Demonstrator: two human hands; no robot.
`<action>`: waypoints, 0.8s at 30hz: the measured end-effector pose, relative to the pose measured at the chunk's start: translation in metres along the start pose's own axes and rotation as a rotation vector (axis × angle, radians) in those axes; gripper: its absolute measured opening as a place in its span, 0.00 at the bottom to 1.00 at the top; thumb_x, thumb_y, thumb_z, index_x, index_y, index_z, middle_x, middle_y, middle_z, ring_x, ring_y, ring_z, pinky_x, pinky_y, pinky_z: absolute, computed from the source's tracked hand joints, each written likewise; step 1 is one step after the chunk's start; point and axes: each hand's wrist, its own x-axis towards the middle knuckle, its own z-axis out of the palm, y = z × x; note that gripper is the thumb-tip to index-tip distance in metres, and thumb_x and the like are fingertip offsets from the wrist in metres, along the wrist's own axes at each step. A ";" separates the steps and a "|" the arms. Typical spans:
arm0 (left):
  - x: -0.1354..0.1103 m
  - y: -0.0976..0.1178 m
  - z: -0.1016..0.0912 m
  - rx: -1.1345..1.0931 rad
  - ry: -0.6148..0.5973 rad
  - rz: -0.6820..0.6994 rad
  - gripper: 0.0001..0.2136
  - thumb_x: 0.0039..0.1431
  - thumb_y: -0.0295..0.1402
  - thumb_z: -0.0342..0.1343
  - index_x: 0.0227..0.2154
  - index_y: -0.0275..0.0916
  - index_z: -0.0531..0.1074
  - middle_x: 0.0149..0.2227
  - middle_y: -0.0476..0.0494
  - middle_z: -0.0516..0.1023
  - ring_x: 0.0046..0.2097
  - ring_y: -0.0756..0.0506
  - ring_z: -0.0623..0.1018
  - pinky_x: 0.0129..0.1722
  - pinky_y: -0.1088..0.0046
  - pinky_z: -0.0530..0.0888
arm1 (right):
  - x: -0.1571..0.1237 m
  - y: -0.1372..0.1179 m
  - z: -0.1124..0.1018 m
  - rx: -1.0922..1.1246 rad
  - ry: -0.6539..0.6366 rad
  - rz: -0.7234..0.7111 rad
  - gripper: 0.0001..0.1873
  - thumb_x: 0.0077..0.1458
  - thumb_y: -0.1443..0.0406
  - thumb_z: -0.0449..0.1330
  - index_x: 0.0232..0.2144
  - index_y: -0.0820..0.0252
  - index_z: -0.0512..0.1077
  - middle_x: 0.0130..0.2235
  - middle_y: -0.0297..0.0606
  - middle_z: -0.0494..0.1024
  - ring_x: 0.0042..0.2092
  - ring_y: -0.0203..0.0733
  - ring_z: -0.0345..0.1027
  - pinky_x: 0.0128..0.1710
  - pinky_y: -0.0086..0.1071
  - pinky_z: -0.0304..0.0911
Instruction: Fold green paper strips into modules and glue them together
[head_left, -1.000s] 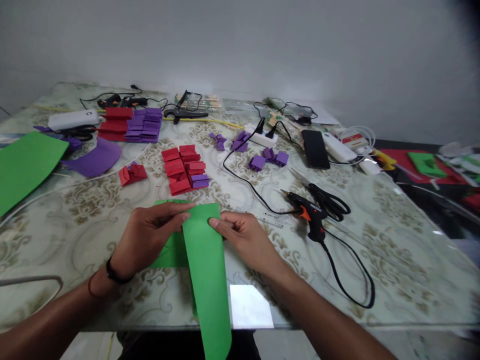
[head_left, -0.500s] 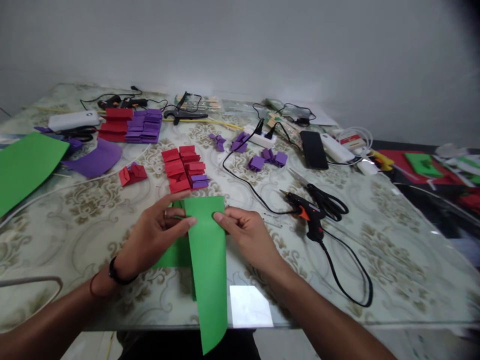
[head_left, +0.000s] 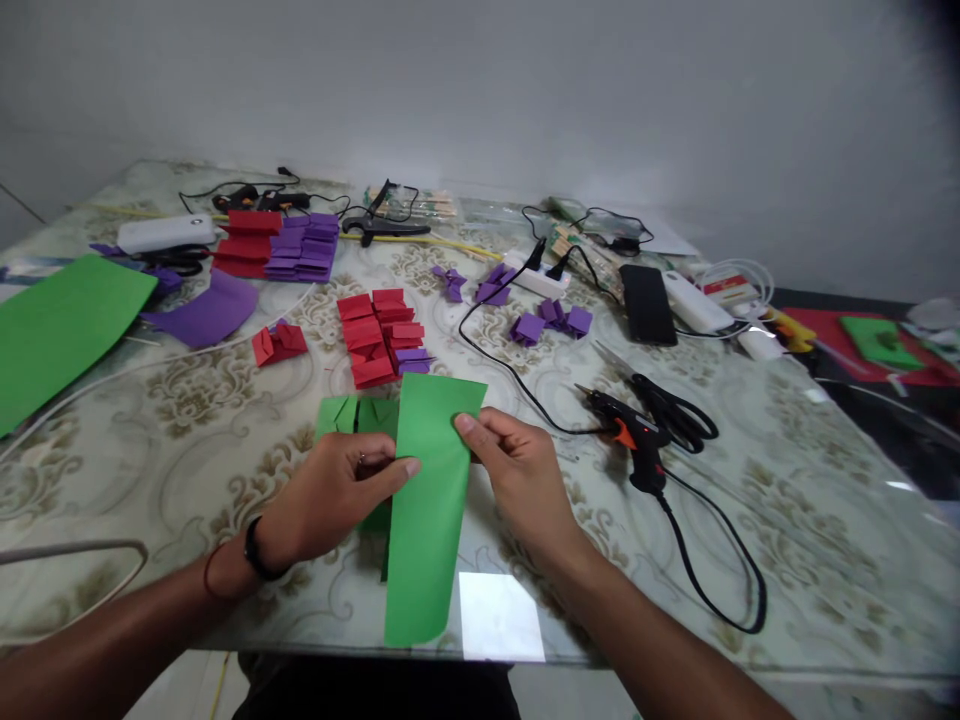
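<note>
A long green paper strip (head_left: 427, 500) lies lengthwise on the glass-topped table (head_left: 787, 480), its near end curling at the table's front edge. My left hand (head_left: 337, 495) pinches the strip's left edge with thumb and fingers closed. My right hand (head_left: 517, 470) grips the right edge, fingers closed on the paper. Under the strip, to the left, lie folded green paper pieces (head_left: 352, 415). Just beyond them sit stacked red folded pieces (head_left: 379, 335).
A black glue gun (head_left: 634, 440) and scissors (head_left: 667, 415) lie right of my hands, with a cord looping to the front edge. Purple folded pieces (head_left: 300, 245), a green sheet (head_left: 60, 325), a phone (head_left: 646, 305) and a power strip (head_left: 536, 280) lie farther back.
The green strip has slid away from me across the table, so less of it hangs over the front edge. Both hands moved with it, and the folded green pieces now show beside it.
</note>
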 end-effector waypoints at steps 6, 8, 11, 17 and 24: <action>-0.001 -0.003 -0.001 0.070 -0.001 -0.051 0.22 0.69 0.43 0.54 0.20 0.40 0.59 0.20 0.55 0.60 0.25 0.52 0.63 0.26 0.74 0.59 | 0.003 0.001 -0.001 0.016 -0.037 0.020 0.23 0.61 0.47 0.68 0.26 0.59 0.74 0.24 0.29 0.67 0.27 0.35 0.58 0.28 0.30 0.57; 0.001 -0.005 -0.002 0.059 0.017 -0.054 0.22 0.67 0.44 0.55 0.20 0.40 0.59 0.20 0.55 0.61 0.25 0.51 0.63 0.26 0.74 0.59 | 0.004 0.002 -0.001 0.027 -0.089 0.050 0.23 0.60 0.46 0.69 0.27 0.59 0.76 0.25 0.30 0.70 0.28 0.36 0.62 0.29 0.30 0.60; 0.004 -0.007 -0.002 0.042 0.042 -0.051 0.21 0.66 0.45 0.54 0.20 0.41 0.59 0.21 0.55 0.61 0.25 0.51 0.63 0.26 0.74 0.58 | 0.004 0.002 -0.002 0.031 -0.126 0.085 0.23 0.58 0.46 0.70 0.29 0.60 0.79 0.27 0.32 0.75 0.29 0.36 0.66 0.31 0.31 0.63; 0.002 -0.002 -0.001 0.052 -0.057 -0.084 0.23 0.66 0.47 0.53 0.20 0.42 0.53 0.22 0.56 0.51 0.25 0.52 0.54 0.24 0.73 0.51 | 0.004 0.004 -0.004 0.071 -0.065 0.072 0.22 0.57 0.47 0.72 0.27 0.59 0.78 0.26 0.32 0.77 0.29 0.37 0.69 0.31 0.31 0.66; 0.001 -0.003 -0.002 0.092 -0.063 -0.094 0.23 0.68 0.46 0.53 0.20 0.41 0.56 0.20 0.55 0.61 0.24 0.51 0.63 0.25 0.72 0.57 | 0.006 0.006 -0.005 0.074 -0.043 0.065 0.22 0.57 0.46 0.72 0.27 0.58 0.78 0.26 0.32 0.77 0.29 0.38 0.70 0.32 0.32 0.69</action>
